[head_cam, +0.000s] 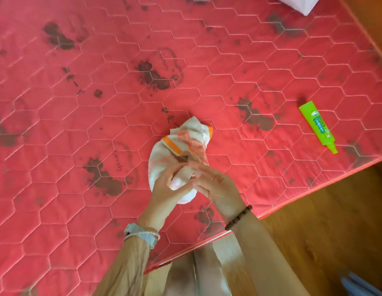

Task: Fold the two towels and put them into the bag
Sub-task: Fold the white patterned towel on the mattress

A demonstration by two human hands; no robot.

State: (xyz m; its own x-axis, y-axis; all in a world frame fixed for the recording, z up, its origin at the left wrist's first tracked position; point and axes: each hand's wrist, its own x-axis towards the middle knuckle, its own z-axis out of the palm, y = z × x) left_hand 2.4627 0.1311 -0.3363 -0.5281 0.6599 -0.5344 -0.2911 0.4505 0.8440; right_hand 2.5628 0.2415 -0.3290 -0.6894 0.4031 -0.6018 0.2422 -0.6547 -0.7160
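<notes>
Soft, even daylight is filling my view, casting only faint shadows. My left hand [164, 185] and right hand [218, 184] are smearing with motion blur at the towel [185, 133], and the mattress [79, 129] stitching is bowing toward the frame edges.

Perhaps a bag [299, 4], cropped at top

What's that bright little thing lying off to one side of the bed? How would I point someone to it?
Start with the red quilted mattress printed with dark flowers. Look near its right edge, well right of the white, orange-trimmed towel: a lime-green tube lies alone. It is the only green thing on the mattress.
</notes>
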